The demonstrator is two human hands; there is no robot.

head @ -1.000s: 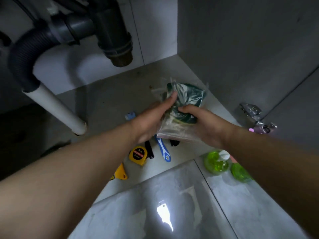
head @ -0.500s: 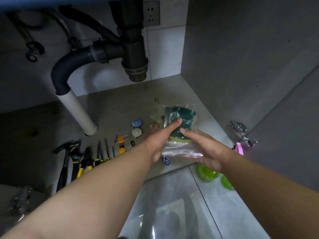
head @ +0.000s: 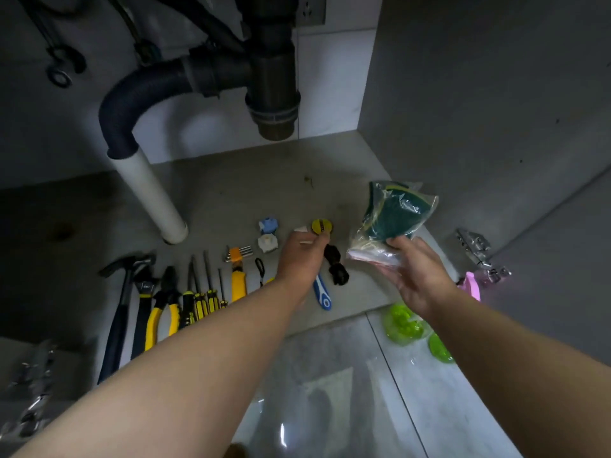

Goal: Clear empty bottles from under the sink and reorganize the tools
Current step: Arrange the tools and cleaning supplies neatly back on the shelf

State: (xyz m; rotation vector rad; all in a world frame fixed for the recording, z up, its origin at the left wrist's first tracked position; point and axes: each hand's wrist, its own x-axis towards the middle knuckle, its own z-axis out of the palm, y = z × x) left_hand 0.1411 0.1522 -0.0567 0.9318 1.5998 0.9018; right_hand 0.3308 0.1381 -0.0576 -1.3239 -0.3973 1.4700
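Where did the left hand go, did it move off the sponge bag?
Yes. The left hand came off the sponge bag and went a little left, toward the white pipe, down to a round yellow thing.

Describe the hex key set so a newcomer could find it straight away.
Find the white pipe standing on the cabinet floor. Just right of its foot, at the far end of the plain yellow handle, lies the hex key set. It alone is a fan of short silver keys in an orange holder.
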